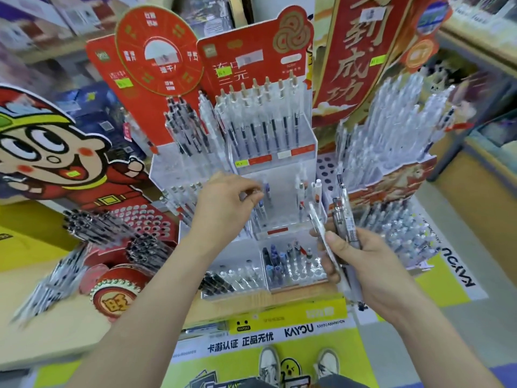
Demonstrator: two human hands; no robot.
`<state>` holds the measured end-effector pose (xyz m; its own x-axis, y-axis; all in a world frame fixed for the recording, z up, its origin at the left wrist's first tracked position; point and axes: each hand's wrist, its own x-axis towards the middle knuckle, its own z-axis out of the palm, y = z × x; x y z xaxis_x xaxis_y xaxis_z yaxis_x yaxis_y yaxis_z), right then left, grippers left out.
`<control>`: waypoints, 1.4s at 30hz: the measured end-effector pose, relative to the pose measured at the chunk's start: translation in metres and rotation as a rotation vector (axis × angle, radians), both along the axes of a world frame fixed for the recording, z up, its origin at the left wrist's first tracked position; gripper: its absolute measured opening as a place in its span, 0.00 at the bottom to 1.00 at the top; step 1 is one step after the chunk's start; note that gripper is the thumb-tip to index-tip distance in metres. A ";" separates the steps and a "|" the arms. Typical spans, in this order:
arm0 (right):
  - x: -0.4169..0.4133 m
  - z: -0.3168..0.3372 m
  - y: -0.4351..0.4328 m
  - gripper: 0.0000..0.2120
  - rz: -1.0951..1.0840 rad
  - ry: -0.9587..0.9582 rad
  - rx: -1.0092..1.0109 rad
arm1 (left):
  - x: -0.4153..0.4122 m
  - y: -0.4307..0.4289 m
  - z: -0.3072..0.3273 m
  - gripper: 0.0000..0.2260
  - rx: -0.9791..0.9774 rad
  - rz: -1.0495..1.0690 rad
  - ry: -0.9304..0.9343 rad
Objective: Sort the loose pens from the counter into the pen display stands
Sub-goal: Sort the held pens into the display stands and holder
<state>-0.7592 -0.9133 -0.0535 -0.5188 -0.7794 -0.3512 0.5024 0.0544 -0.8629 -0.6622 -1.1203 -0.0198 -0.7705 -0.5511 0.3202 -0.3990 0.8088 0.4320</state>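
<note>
My right hand point(361, 264) grips a bunch of several loose pens point(340, 219), clear and grey barrels sticking up and down out of the fist. My left hand point(226, 201) reaches over the clear acrylic pen display stand point(279, 175), fingers bent near a blue pen point(267, 189) standing in its middle tier; whether the fingers touch that pen is blurred. The stand's top tier holds a row of white pens with tan caps point(260, 113). Its lowest tier point(293, 264) holds blue and dark pens.
A red cartoon-figure stand point(56, 152) with black pens point(92, 225) is at the left. A stand packed with clear pens point(391, 141) rises at the right, under a red banner point(355, 51). Yellow counter edge point(288, 312) lies below; my shoes point(270, 365) show on the floor.
</note>
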 end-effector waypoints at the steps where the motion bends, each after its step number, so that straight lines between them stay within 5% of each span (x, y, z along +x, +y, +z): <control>1: 0.001 0.000 -0.001 0.11 0.012 0.009 0.010 | -0.001 -0.002 -0.003 0.03 -0.054 -0.027 -0.028; 12: 0.012 0.003 -0.026 0.13 -0.067 -0.041 -0.021 | -0.023 -0.013 0.015 0.16 -0.229 -0.001 -0.401; 21: 0.016 0.000 -0.039 0.09 -0.104 0.061 -0.031 | -0.018 -0.023 0.012 0.18 -0.277 -0.044 -0.421; 23: 0.016 0.001 -0.041 0.08 -0.108 0.107 -0.028 | -0.011 -0.023 0.014 0.15 -0.148 -0.053 -0.279; 26: 0.016 0.004 -0.043 0.11 -0.098 0.150 -0.023 | 0.000 -0.014 0.022 0.10 0.301 -0.083 -0.002; 30: 0.017 0.008 -0.045 0.08 -0.081 0.209 -0.009 | 0.004 0.000 0.032 0.04 0.696 -0.163 0.010; 42: 0.015 0.017 -0.043 0.12 0.010 0.129 -0.004 | 0.009 -0.012 0.040 0.08 1.027 -0.174 0.172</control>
